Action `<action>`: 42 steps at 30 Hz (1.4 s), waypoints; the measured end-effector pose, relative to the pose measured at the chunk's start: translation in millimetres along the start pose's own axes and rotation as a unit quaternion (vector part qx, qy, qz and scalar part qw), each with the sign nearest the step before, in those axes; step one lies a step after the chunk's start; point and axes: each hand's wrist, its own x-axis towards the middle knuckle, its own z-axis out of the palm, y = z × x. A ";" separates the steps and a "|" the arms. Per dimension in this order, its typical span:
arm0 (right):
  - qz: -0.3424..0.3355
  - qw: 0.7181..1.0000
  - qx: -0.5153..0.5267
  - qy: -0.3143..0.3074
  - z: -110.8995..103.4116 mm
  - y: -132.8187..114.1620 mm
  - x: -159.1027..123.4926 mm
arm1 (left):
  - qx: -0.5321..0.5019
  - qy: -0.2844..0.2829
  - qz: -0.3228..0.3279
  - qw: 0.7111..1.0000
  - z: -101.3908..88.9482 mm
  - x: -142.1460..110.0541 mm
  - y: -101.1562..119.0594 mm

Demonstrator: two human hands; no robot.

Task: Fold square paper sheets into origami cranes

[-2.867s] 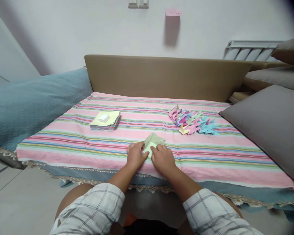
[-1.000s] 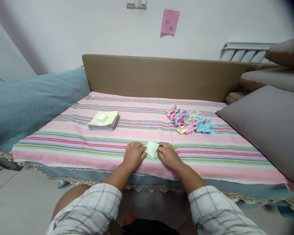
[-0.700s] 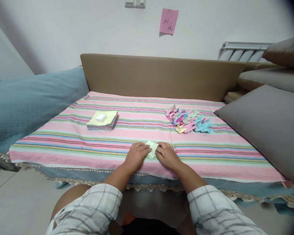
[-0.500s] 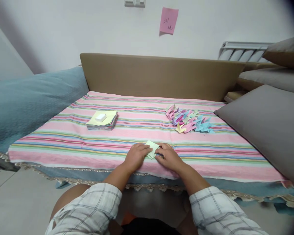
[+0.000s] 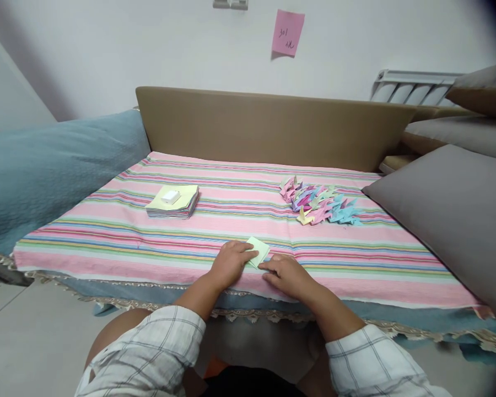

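Observation:
A small piece of light green paper (image 5: 259,249), folded into a diamond shape, lies on the striped cloth near the front edge. My left hand (image 5: 230,266) holds its left side, fingers lying across the top against the cloth. From the right, my right hand (image 5: 289,274) touches the paper's lower corner with the index fingertip. The thumb of that hand is a little apart from the index finger, and its other fingers are curled. Just behind, to the right, sits a cluster of folded paper cranes (image 5: 318,203) in pink, purple, yellow and blue.
A stack of square coloured paper (image 5: 173,204) lies at left, a small white box (image 5: 171,197) on top. Pink striped cloth (image 5: 231,187) covers the seat. A brown backrest (image 5: 273,127) stands behind, a blue armrest (image 5: 66,160) at left, grey cushions (image 5: 450,204) at right.
My right hand has slid from the paper's right side down to its lower corner, uncovering the right corner. My left hand stays nearly in place on the paper.

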 end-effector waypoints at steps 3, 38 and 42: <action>-0.013 1.000 -0.004 -0.004 -3.4 -0.8 -2.5 | 0.010 -0.003 0.006 1.000 -0.3 -0.5 0.3; 0.035 0.997 -0.003 0.073 9.6 11.4 33.8 | -0.007 -0.132 -0.095 0.987 -19.0 6.1 19.5; 0.045 0.995 -0.009 0.084 2.8 15.7 28.1 | -0.012 -0.142 -0.095 0.985 -19.2 4.1 17.9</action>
